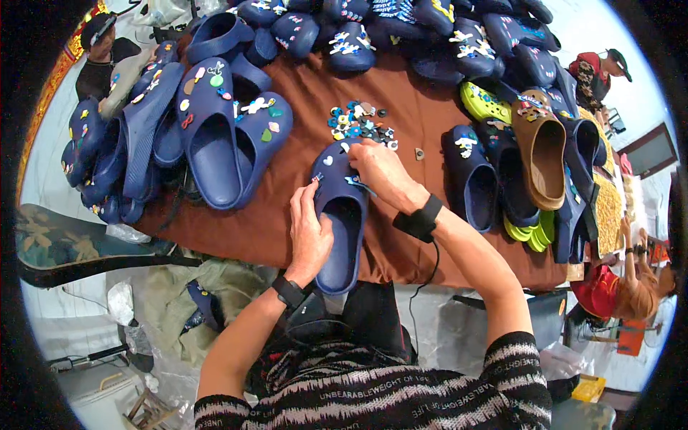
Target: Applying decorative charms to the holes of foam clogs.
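Observation:
A navy foam clog point(344, 229) lies at the table's front edge, toe pointing away from me. My left hand point(309, 233) grips its left side, fingers along the upper and thumb by the foot opening. Over the toe my right hand point(387, 172) is closed, fingertips pressed to the holed top; what they pinch is hidden. A white heart charm point(328, 161) sits on the toe, and a small blue piece shows under my right hand. Just beyond the toe lies a loose pile of colourful shoe charms point(351, 120).
Decorated navy clogs point(215, 154) crowd the left and far side. At right stand more navy clogs point(479, 190), a brown clog point(542, 161) and lime-green clogs point(487, 102). A small square piece point(419, 153) lies on the brown cloth point(423, 244). Other people are around the table. A cable hangs from my right wristband.

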Available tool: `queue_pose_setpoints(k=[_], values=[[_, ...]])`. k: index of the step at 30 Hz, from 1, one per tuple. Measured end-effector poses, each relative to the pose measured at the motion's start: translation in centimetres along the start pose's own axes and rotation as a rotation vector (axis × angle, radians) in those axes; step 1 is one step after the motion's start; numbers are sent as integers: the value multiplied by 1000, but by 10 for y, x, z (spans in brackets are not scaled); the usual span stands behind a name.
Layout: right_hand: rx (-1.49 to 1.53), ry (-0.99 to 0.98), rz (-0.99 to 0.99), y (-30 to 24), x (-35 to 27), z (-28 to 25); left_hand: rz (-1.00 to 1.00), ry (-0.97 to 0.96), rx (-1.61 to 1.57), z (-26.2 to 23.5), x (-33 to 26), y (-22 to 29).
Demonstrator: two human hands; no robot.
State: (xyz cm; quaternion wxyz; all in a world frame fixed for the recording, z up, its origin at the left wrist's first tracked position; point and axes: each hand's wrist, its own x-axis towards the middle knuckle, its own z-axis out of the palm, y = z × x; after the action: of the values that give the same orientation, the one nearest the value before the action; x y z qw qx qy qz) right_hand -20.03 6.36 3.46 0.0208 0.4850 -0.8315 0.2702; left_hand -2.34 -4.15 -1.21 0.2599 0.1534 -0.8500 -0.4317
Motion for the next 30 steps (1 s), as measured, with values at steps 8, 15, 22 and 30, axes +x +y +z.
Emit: queue_pose_setpoints(k=[8, 15, 22, 30], values=[[609, 15, 339, 25, -6, -16, -28, 1, 21, 1, 0, 1], [295, 111, 55, 13, -16, -3, -7, 15, 2, -1, -1, -1], [139, 133, -30, 15, -23, -2, -5, 6, 26, 0, -1, -2], [380, 122, -32, 16, -33, -3, -2, 3, 27, -1, -1, -2]])
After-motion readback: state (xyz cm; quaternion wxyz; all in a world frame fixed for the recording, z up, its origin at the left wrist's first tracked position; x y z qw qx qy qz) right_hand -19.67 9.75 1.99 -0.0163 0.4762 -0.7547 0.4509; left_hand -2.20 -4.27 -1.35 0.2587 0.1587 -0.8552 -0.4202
